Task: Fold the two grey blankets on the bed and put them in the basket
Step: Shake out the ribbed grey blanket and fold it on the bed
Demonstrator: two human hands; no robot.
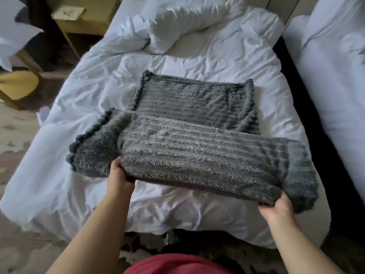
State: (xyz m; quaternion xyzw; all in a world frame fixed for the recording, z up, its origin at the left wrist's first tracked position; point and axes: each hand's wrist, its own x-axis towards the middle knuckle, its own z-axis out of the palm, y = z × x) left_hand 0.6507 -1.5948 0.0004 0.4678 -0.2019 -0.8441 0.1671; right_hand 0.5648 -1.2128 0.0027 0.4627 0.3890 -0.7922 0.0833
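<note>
A grey ribbed fleece blanket (197, 157) is held folded over, raised a little above the white bed (110, 80). My left hand (118, 175) grips its near left edge, and my right hand (280, 208) grips its near right edge. Loose corners of it hang out at both ends. Behind it a second grey blanket (195, 99) lies flat on the bed in a folded rectangle, partly hidden by the near blanket. No basket is in view.
Crumpled white pillows (189, 20) lie at the head of the bed. A second white bed (335, 80) stands on the right across a dark gap. A wooden nightstand (87, 18) and a chair (17, 86) stand on the left. Patterned carpet surrounds the bed.
</note>
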